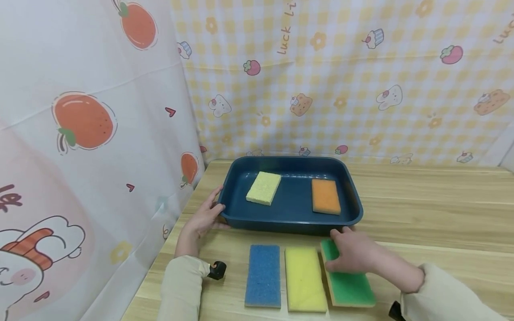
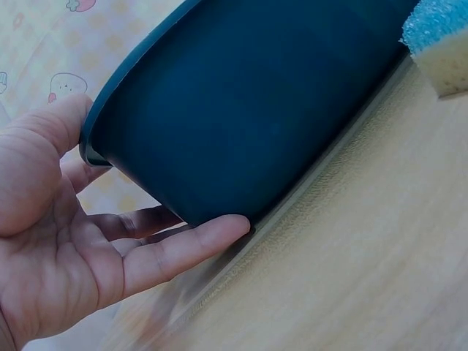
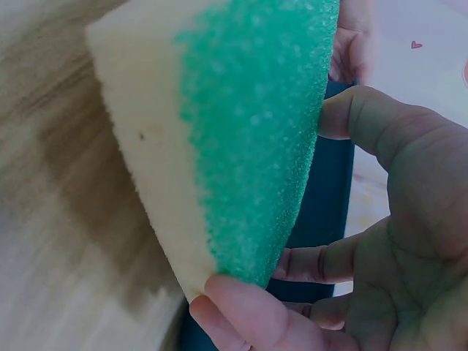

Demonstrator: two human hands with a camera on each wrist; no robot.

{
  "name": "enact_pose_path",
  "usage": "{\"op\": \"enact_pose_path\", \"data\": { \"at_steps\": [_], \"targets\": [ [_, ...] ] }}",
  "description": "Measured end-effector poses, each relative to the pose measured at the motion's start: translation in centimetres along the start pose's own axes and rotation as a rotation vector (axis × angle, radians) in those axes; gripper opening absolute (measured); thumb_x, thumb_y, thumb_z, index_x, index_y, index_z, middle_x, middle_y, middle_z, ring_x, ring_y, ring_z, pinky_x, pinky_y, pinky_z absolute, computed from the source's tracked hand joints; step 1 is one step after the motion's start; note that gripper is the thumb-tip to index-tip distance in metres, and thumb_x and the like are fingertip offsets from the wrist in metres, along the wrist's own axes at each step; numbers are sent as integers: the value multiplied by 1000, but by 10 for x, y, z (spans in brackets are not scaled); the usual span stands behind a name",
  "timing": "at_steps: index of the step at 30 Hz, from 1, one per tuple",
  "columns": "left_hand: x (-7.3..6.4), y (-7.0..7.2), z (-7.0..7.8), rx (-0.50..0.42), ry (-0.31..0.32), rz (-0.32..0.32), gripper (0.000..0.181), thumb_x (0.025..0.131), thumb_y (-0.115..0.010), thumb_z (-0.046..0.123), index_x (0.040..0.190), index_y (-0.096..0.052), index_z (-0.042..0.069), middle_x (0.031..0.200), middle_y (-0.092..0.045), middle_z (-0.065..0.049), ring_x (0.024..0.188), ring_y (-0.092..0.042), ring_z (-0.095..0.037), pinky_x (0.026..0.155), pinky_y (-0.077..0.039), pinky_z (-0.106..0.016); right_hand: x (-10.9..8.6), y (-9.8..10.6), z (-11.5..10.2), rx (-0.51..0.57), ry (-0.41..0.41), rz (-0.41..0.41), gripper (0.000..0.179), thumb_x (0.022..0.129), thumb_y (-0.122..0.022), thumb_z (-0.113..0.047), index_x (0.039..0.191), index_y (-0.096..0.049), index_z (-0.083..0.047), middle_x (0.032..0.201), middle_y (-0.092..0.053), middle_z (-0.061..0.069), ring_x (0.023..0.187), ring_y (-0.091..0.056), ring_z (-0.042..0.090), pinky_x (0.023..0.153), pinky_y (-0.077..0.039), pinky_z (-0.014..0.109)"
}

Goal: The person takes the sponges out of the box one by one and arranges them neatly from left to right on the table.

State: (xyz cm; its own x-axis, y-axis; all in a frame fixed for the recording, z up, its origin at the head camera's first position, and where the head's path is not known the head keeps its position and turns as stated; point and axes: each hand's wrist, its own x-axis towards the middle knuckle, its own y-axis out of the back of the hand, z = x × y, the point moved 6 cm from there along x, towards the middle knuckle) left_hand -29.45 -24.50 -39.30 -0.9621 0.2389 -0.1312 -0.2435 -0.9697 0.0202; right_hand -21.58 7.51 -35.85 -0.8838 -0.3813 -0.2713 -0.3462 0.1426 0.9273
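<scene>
Patterned cloth (image 1: 341,89) hangs behind a wood-grain worktop (image 1: 433,205). On it sits a dark blue tray (image 1: 289,203), probably stiff and smooth, gripped at its left end by the left hand (image 1: 202,218), thumb on the rim, fingers lower down. Before the tray's right corner, beside a yellow sponge (image 1: 306,281), the right hand (image 1: 357,253) grasps a green sponge (image 1: 354,290) near its far end. It looks light and soft; a gentle pinch across its long edges should suit.

The tray (image 1: 293,201) stands on the far part of the bench (image 1: 433,203), before the rear curtain (image 1: 345,80). Inside it, the left inner sponge (image 1: 263,188) lies apart from the right inner sponge (image 1: 326,196). On its near side, left to right: left outer sponge (image 1: 263,275), middle outer sponge (image 1: 306,280), right outer sponge (image 1: 351,289).
</scene>
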Motion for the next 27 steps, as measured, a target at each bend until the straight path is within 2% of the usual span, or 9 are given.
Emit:
{"op": "enact_pose_path", "data": {
  "at_steps": [5,11,19,27],
  "targets": [
    [0,0,0,5,-5,0,63,93,-33,5,145,-8,29,135,-21,-31,111,-43,-46,72,-49,-55,1,-8,1,18,-18,-13,78,66,-72,-39,121,-48,10,108,-51,29,83,-55,31,68,-48,46],
    [0,0,-1,5,-7,2,62,93,-33,5,145,-8,28,135,-23,-31,109,-45,-46,71,-48,-55,2,-16,1,27,-32,-25,79,66,-73,-38,121,-47,11,115,-47,35,96,-53,41,77,-46,52],
    [0,0,-1,-8,-8,-4,63,93,-33,4,145,-8,28,135,-21,-31,107,-46,-45,71,-48,-55,6,-21,1,20,-44,-20,80,64,-74,-40,121,-48,10,110,-50,31,87,-54,33,72,-48,49],
    [1,1,-1,-13,-9,-11,63,93,-33,4,145,-8,29,136,-20,-31,108,-45,-45,71,-48,-55,6,-22,0,1,-13,27,80,62,-75,-40,117,-49,12,106,-51,31,87,-55,36,71,-49,48]
  ]
}}
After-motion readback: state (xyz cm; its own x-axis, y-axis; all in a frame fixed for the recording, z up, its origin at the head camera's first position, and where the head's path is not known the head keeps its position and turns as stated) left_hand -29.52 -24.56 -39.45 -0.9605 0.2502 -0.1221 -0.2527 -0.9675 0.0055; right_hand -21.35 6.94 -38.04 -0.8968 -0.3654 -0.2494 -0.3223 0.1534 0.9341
